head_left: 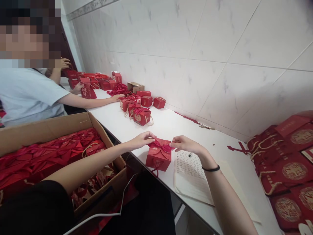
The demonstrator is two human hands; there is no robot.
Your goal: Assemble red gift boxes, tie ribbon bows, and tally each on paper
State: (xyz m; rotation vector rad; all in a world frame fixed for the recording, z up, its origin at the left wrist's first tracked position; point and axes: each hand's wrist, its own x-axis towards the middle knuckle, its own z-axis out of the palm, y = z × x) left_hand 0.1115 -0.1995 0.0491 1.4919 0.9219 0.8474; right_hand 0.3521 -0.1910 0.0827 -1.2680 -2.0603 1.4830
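Observation:
A red gift box (158,159) with gold print and a dark red cord handle sits at the table's front edge. Across its top runs a red ribbon (162,146) tied in a bow. My left hand (142,140) pinches the ribbon's left side between thumb and fingers. On the other side, my right hand (184,144) pinches the right part of the ribbon. Just right of the box lies an open notebook (189,178) with handwritten lines, under my right wrist.
A cardboard carton (102,130) full of red ribboned boxes stands at left. Several red boxes (142,117) stand farther along the table. Stacked red boxes (294,169) crowd the right end. A co-worker's arm (97,101) reaches over the table. A white cable (122,199) hangs in front.

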